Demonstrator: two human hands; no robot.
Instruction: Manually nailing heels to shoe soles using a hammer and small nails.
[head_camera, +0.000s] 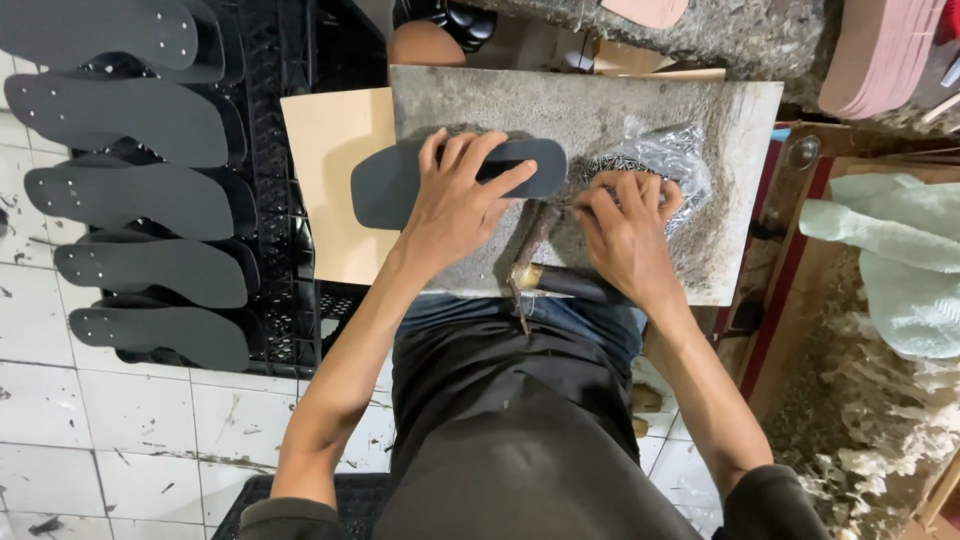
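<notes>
Two bare hands worked over a grey stone slab (620, 110) that served as the worktop across the person's lap. Left hand (455, 205) reached forward from a bent elbow, palm down, its fingers (478, 152) spread flat and pressing on a dark grey sole (390, 185); they lay on top of it and were not curled round it. That sole lay on the left part of the slab, its heel end jutting past the slab's left edge over a sheet of tan card (335, 150). Right hand (625, 235) rested on the right part of the slab, wrist bent, its fingers (640, 188) bunched and dipped into a clear plastic bag (665, 150); what the bag held looked like small dark pieces, too fine to name, and whether the fingers pinched any of them could not be told. Between the two hands, at the slab's near edge, lay a hammer (545, 275), touched by neither hand as far as could be seen. Left of the slab stood a black plastic crate (285, 250) carrying a row of matching dark soles (150, 265) laid side by side.
</notes>
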